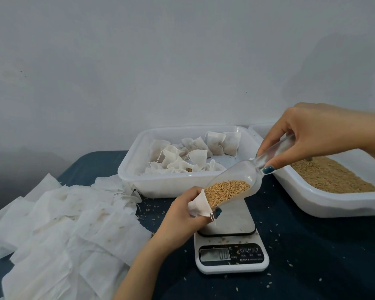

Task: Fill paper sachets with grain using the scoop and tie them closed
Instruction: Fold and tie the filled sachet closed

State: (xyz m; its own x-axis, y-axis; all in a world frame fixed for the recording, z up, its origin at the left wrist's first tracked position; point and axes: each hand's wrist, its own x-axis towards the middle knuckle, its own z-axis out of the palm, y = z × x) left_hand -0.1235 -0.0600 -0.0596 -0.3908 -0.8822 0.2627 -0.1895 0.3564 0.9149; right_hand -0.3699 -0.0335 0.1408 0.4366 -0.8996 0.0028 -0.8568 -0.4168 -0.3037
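My right hand grips the handle of a clear plastic scoop, tilted down to the left and full of golden grain. The scoop's mouth rests in the open top of a small white paper sachet, which my left hand holds above the scale. A white tray at the right holds loose grain. Another white tray in the middle holds several filled, tied sachets.
A white digital kitchen scale reading 0.0 stands under my hands on the dark blue cloth. Several flat empty sachets are spread at the left. Stray grains lie scattered on the cloth. A pale wall rises behind the table.
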